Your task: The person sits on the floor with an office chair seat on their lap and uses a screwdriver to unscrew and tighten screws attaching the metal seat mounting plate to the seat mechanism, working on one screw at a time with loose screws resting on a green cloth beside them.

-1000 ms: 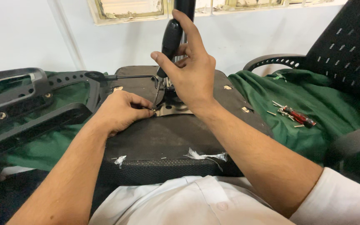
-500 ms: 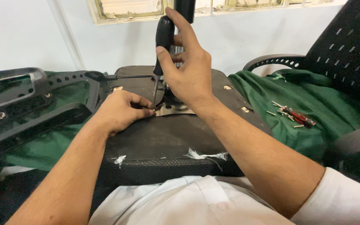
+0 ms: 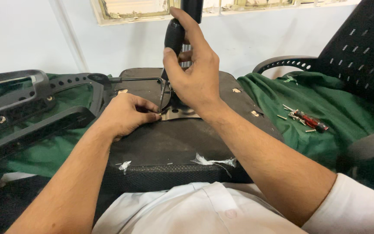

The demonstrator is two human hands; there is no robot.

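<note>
An upturned black chair seat (image 3: pixel 169 147) lies in front of me with a metal plate (image 3: pixel 182 113) at its middle. My right hand (image 3: pixel 193 71) grips the black handle of a screwdriver (image 3: pixel 172 37) that stands upright, its thin shaft running down to the plate. My left hand (image 3: pixel 126 113) rests on the seat, fingertips pinched on a small screw at the tip of the shaft.
A black plastic chair frame (image 3: pixel 27 104) lies at the left on green cloth (image 3: pixel 325 108). A red-handled screwdriver (image 3: pixel 310 121) and loose screws lie on the cloth at the right, beside a black mesh chair (image 3: pixel 360 47). White scraps hang off the seat's near edge.
My right hand has shifted the screwdriver from a lean to upright over the plate. My left hand has stayed pinched at the tip.
</note>
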